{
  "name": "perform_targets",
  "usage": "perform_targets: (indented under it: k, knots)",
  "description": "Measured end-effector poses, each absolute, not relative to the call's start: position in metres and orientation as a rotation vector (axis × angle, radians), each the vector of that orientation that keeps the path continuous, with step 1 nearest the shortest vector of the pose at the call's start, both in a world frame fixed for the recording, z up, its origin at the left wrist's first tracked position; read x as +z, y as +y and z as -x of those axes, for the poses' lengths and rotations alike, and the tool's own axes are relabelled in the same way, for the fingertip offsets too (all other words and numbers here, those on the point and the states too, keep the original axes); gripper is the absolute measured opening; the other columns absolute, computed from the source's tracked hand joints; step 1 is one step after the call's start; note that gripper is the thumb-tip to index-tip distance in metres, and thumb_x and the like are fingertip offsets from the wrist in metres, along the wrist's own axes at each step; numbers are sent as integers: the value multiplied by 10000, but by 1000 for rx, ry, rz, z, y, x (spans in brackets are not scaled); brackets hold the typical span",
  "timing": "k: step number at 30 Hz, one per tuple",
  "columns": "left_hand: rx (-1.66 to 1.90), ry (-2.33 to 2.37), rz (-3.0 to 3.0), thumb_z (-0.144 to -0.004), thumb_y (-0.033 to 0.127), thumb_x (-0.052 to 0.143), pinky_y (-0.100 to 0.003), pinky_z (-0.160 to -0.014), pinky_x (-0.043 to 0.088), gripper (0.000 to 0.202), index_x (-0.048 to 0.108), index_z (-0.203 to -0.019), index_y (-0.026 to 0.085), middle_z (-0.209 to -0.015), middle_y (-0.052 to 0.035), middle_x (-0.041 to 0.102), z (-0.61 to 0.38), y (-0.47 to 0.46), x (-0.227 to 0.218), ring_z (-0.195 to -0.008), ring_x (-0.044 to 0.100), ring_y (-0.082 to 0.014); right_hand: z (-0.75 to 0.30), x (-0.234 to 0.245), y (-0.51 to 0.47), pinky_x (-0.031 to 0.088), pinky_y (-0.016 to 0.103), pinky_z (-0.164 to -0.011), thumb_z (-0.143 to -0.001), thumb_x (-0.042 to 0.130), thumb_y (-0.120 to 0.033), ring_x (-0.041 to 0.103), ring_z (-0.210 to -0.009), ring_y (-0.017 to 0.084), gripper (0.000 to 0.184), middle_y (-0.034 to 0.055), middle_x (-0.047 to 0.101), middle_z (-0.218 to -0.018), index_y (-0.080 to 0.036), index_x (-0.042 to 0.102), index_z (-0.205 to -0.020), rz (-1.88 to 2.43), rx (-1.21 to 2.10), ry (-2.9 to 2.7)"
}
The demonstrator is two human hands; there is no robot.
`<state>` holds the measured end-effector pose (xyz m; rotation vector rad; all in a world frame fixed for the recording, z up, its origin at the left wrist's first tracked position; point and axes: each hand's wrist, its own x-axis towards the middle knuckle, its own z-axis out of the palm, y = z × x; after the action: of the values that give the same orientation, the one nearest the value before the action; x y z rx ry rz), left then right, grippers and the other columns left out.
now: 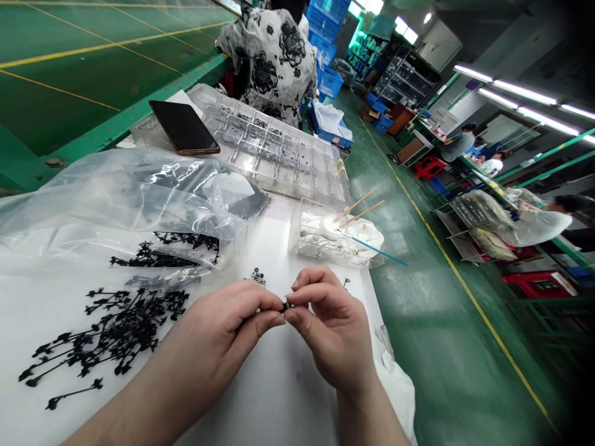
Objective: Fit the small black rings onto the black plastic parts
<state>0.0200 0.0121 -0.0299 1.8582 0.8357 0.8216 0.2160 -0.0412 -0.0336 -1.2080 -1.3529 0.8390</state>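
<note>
The left grip [223,328] and right grip [337,331] both pinch a small black part [286,306] between their fingertips, above the desk [274,396].

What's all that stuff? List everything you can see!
table: one, white, bottom
divided tray: at least one, clear, table's far side
phone: one, dark, at the tray's left end
bag: one, clear plastic, table's left
stalks: many, black, heaped by the bag
box: one, clear, table's right edge
cloth: count unclear, white, inside the box
sticks: three, tan and blue, poking from the box
round bits: several, silvery and dark, mid-table
crates: several, blue, top centre
stools: at least two, red, right
people: at least four, mixed clothing, behind
floor: one, green, right
small piece: one, black, between the fingers
left hand: one, bare, centre
right hand: one, bare, centre
</note>
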Motion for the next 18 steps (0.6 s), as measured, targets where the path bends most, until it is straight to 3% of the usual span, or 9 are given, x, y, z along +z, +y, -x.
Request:
perform_targets:
  k: [8, 13, 18]
  knots:
    - [852, 719, -2034, -1091, 146, 535, -214, -775, 490, 256, 737, -1149, 293, -1056, 20, 741, -15, 12, -38, -893, 713, -137, -220, -32, -35, 555, 311, -800, -888, 887, -256, 687, -910, 171, 163, 32, 719, -1001, -278, 820, -1036, 1118, 1211, -1197]
    - [859, 769, -2098, -1092, 166, 559, -257, -770, 489, 233, 757, -1109, 288, -1034, 11, 763, -13, 12, -42, -876, 729, -160, -221, -29, -37, 559, 324, -783, -916, 847, -229, 706, -890, 177, 41, 43, 741, -990, -254, 817, -928, 1255, 984, -1365]
    - [866, 963, -1935, -1059, 356, 660, -300, -735, 510, 97, 728, -1074, 288, -972, -5, 761, -12, 17, -37, -829, 714, -204, -224, -25, -38, 566, 330, -792, -895, 858, -208, 696, -897, 188, 82, 48, 727, -963, -240, 781, -893, 1268, 865, -1369]
